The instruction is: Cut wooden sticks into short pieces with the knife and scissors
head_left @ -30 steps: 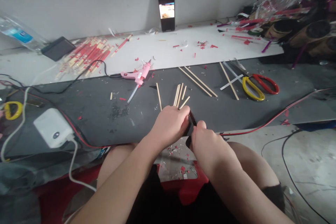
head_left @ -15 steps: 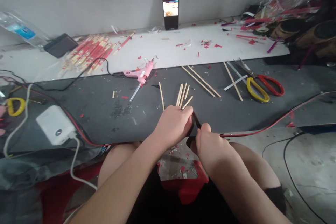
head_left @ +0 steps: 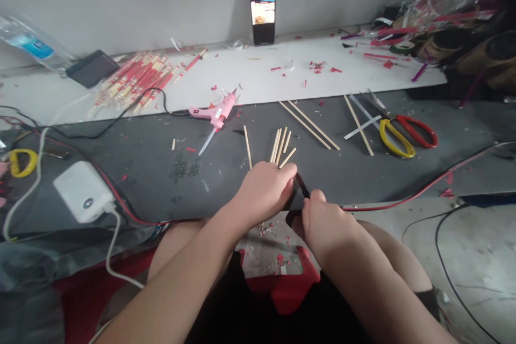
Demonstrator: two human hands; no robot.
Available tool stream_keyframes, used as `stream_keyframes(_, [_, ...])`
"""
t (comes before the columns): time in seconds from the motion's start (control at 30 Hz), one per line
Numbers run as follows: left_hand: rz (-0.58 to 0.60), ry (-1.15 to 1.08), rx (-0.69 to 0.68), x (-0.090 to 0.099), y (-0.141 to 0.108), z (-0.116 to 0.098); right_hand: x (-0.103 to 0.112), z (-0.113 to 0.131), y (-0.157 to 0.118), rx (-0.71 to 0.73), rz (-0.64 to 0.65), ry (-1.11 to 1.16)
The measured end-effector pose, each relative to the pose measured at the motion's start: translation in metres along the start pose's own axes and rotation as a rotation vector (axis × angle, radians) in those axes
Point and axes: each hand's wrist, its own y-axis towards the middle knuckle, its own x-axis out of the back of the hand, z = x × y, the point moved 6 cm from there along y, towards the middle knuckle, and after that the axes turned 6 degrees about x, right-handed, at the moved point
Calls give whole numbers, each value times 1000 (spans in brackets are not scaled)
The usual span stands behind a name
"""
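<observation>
No legible text appears in this view. Three markings are present but unreadable at this resolution: a blue label (head_left: 34, 48) on a clear plastic water bottle (head_left: 24, 37), a small white label (head_left: 218, 113) on a pink hot-glue gun (head_left: 212, 114), and a dark round badge (head_left: 83, 200) on a white rectangular plastic power unit (head_left: 78, 192).

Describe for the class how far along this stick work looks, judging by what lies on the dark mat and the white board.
Done, it seems: bare wooden sticks lie on the dark mat, and red scraps dot the white board. In hand: the left hand and right hand grip a small black item, too hidden to name. Left: a heap of red-banded sticks lies on the board.
</observation>
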Motion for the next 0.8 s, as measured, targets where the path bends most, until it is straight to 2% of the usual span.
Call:
stream_keyframes(0.2, [31,-30,30,2,2,-1,3,0,2,7,70,34])
stream_keyframes(0.6, [39,-46,-27,0,3,-1,-4,2,3,67,16,24])
stream_keyframes(0.8, [-4,-59,10,-1,1,0,-4,1,0,90,0,3])
